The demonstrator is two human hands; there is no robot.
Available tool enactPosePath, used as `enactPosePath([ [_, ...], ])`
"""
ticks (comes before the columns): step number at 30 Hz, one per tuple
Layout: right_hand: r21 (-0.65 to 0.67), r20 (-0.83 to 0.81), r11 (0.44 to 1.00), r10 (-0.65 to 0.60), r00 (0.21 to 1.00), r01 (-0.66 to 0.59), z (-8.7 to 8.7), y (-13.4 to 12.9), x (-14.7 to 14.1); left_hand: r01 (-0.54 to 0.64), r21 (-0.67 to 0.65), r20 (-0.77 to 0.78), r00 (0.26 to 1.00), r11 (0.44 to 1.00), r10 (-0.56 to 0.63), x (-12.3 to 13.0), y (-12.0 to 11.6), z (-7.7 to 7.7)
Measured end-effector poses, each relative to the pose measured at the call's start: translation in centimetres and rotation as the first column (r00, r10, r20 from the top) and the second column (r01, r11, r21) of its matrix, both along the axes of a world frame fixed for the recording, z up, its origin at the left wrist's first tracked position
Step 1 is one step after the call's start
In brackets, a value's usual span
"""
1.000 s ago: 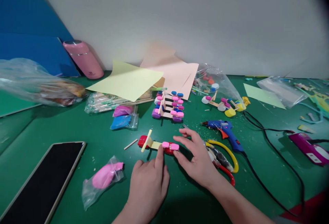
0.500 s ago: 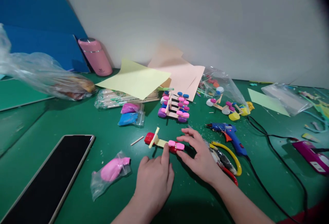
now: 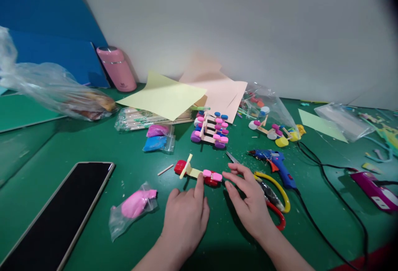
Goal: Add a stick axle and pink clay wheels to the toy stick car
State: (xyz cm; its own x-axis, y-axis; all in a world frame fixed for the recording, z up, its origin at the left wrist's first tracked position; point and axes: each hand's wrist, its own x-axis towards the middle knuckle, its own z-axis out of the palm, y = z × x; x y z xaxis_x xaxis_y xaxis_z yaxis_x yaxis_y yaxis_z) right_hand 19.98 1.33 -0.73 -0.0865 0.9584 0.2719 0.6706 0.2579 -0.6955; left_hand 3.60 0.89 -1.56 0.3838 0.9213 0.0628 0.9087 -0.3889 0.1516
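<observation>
A small craft toy vehicle (image 3: pixel 195 173) lies on the green table, built of pale yellow stick pieces with red wheels and two pink clay pads on its right end. My left hand (image 3: pixel 185 217) rests its stretched index fingertip against the toy near the pads; its other fingers are partly curled and it grips nothing. Just right of the toy, my right hand (image 3: pixel 247 198) hovers with fingers apart and nothing in them. Behind them stands a group of similar toy vehicles (image 3: pixel 211 130) with purple, blue and pink parts. A short thin stick (image 3: pixel 165 170) lies to the left.
Scissors (image 3: pixel 231 157) and yellow-and-red-handled pliers (image 3: pixel 287 198) lie by my right hand. Beyond are a blue glue gun (image 3: pixel 275 163) with its cord and another toy vehicle (image 3: pixel 273 132). Bagged pink clay (image 3: pixel 135 204), a phone (image 3: pixel 59 217) and a pink bottle (image 3: pixel 116 68) are leftward.
My right hand has moved right, away from the pink pads, uncovering the toy's right end and the scissor tips. My left index finger stays on the toy.
</observation>
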Motion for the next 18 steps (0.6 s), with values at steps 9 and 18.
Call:
enactPosePath([
  [9,-0.022,0.024,1.0,-0.013,1.0,0.013,-0.4,-1.4,-0.3,0.012,0.046,0.005,1.0,0.999,-0.012,-0.1,0.0,-0.2],
  [18,-0.039,0.029,0.998,-0.043,0.999,0.044,-0.8,-2.2,-0.8,0.01,0.065,0.013,1.0,0.998,-0.011,-0.1,0.0,-0.4],
])
